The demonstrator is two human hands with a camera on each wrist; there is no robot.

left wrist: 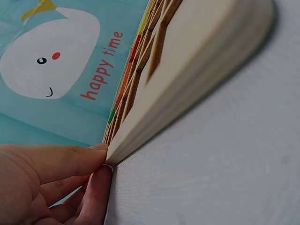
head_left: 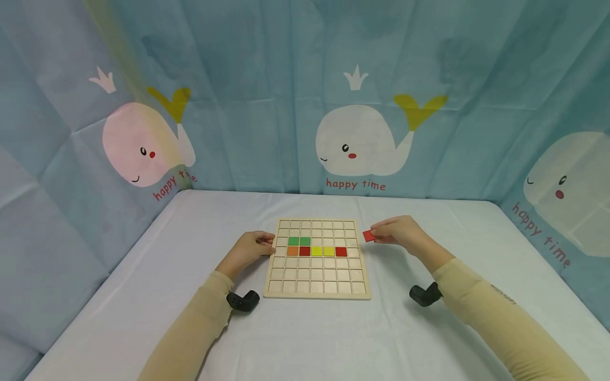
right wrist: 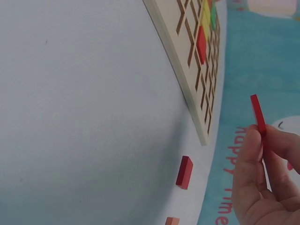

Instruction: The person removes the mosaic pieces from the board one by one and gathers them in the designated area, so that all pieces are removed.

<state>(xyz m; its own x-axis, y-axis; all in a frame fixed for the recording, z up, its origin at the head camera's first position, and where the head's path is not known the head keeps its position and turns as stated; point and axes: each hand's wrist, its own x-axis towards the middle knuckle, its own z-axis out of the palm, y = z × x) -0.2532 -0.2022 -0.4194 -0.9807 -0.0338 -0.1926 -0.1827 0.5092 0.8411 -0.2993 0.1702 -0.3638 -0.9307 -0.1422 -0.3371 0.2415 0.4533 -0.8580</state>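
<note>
A square wooden grid board [head_left: 314, 296] lies on the white table. My left hand [head_left: 249, 248] pinches its left edge between thumb and fingers, seen close up at the board's edge [left wrist: 187, 77] in the left wrist view. To the right of the board, my right hand [head_left: 402, 233] holds a red square tile [head_left: 368, 236] by its edge between thumb and fingertips. In the right wrist view this red tile [right wrist: 257, 112] stands on edge, raised off the table. Two green tiles [head_left: 299, 241] sit above a row of orange [head_left: 292, 251], red [head_left: 305, 251], yellow [head_left: 322, 251] and red [head_left: 341, 252] tiles.
Another red tile [right wrist: 184, 172] lies on the table beside the board in the right wrist view, with an orange piece [right wrist: 172, 221] partly cut off below it. A blue curtain [head_left: 248, 143] with whale prints stands behind the table. Black devices [head_left: 244, 301] are on both wrists.
</note>
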